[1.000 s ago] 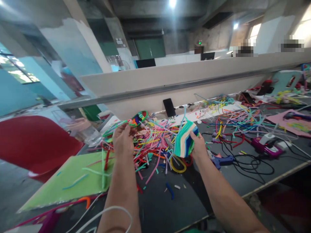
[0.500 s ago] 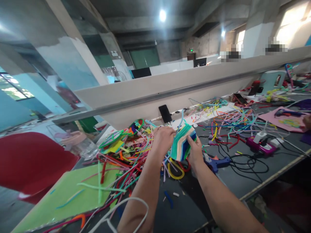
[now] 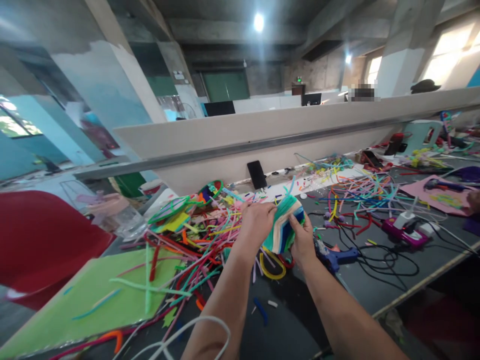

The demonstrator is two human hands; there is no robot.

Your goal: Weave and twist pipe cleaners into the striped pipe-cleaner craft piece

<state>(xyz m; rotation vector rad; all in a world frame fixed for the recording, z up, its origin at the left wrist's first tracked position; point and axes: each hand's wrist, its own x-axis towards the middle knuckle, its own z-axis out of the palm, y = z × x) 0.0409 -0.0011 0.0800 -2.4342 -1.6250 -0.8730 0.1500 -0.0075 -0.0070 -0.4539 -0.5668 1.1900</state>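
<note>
Above the table I hold a striped piece made of pipe cleaners [image 3: 282, 223], its bands teal, green, cream and dark blue. My right hand [image 3: 303, 241] grips its right side, thumb across the front and fingers behind. At the upper left edge my left hand [image 3: 258, 223] is closed, its fingertips pinching the piece's edge; the fingers are partly hidden. A light blue pipe cleaner end [image 3: 291, 186] sticks up from the top of the piece. Just below lies a bent yellow pipe cleaner [image 3: 273, 276] on the dark table.
Loose coloured pipe cleaners [image 3: 202, 250] are heaped at the left, beside a green sheet [image 3: 123, 300]. A blue glue gun [image 3: 339, 256] lies at the right, near a purple power strip [image 3: 407, 234] and black cables. A phone [image 3: 256, 174] leans against the divider [image 3: 210, 172].
The striped piece has tilted slightly in my hands, its top edge now turned more toward the right. Both hands keep hold of it. The camera view has shifted a little.
</note>
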